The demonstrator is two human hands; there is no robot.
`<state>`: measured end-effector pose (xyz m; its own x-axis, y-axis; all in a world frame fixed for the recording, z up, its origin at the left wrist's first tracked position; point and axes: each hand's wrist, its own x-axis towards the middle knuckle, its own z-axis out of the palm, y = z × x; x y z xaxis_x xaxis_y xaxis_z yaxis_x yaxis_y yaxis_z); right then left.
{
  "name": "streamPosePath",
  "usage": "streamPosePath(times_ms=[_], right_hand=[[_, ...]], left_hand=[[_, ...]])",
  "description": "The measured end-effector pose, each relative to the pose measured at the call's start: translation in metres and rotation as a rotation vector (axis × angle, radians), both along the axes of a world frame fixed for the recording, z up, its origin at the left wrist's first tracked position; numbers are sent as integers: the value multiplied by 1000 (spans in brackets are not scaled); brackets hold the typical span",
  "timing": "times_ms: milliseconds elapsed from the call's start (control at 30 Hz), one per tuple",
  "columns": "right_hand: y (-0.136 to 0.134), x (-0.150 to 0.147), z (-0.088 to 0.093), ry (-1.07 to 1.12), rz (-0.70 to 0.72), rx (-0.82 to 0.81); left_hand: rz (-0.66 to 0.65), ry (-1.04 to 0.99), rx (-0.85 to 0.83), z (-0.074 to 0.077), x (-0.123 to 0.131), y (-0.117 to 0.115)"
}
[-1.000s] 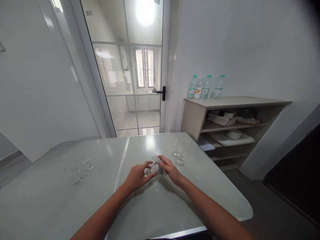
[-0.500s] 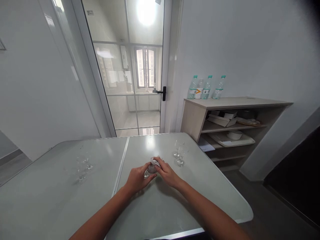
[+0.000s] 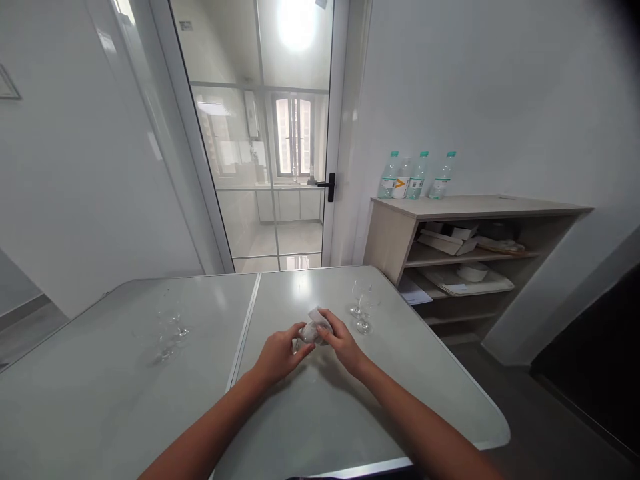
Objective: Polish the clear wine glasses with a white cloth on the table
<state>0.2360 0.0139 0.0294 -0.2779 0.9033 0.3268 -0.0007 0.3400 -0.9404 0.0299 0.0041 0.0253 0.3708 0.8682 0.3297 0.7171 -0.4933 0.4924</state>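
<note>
Over the middle of the grey table (image 3: 310,413), my left hand (image 3: 277,357) grips a small clear glass (image 3: 300,343). My right hand (image 3: 343,343) presses a crumpled white cloth (image 3: 316,325) onto the glass, fingers closed on it. The cloth and my fingers hide most of the glass. Two clear stemmed glasses (image 3: 361,305) stand upright just to the right of my hands. Two more clear glasses (image 3: 171,330) stand on the left half of the table.
A seam (image 3: 245,337) splits the table into two halves. A wooden shelf unit (image 3: 470,253) with several water bottles (image 3: 415,177) on top stands at the right wall. Behind the table is a glass door (image 3: 270,133) with a black handle.
The cloth has shifted a little around the glass between my hands. The view has drifted slightly; the glasses on the table have not moved.
</note>
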Motion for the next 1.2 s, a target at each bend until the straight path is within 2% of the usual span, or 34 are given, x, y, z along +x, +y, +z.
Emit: streamPosePath(times_ms=[167,300,400,533,700,833,967,1100,1200], right_hand=[[0,-3,-2,-169,87,48],[2,-1,-2,-95,89,14],[3,0,-2,-23,36,0],[1,-1,0,39,-35,-19],[-2,-1,0,-88,57,21],[-3,1,0,-113,104,9],[-2,3,5,63,55,-34],[-2,2,7,132,-23,-54],[-3,0,6,59,24,-33]], left_hand=[[28,85,113,-7,-1,-1],[27,36,61,-4,-2,3],[8,1,28,-5,-3,5],[17,-5,88,-11,-1,2],[18,45,174,-14,0,-2],[30,-11,84,-6,-4,4],[-8,-72,16,-2,-5,6],[-33,-1,143,-10,-1,0],[0,58,203,-13,-1,-1]])
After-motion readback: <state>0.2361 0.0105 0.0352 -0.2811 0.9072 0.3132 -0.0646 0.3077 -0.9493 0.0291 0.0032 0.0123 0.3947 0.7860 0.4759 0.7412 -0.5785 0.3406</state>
